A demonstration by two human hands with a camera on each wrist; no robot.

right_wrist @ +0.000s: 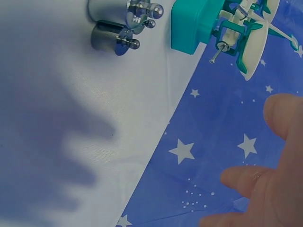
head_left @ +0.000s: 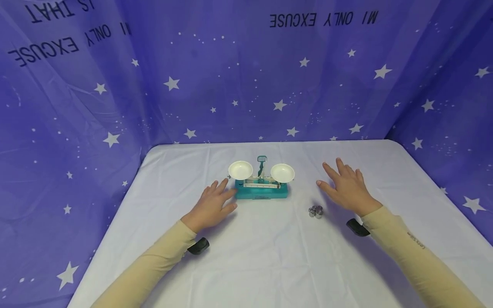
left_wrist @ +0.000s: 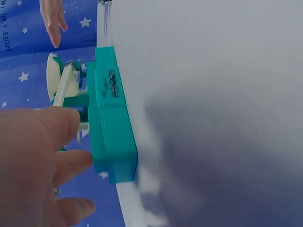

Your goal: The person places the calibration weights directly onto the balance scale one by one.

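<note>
A small balance scale with a teal base [head_left: 262, 192] stands on the table, carrying a white left pan [head_left: 240, 170] and a white right pan [head_left: 283, 173]. My left hand [head_left: 211, 206] is beside the left end of the base, its fingers spread; whether they touch it I cannot tell. To the right of the scale my right hand [head_left: 348, 190] hovers with spread fingers and holds nothing. Several shiny metal weights [head_left: 316, 211] with knobs stand clustered between the scale and the right hand. In the right wrist view a metal weight [right_wrist: 108, 39] shows its round knob.
A white cloth [head_left: 246, 265] covers the table. Purple curtains [head_left: 246, 77] with white stars hang behind and at both sides. Each wrist wears a black device, one at the left cuff [head_left: 198, 246] and one at the right [head_left: 357, 227].
</note>
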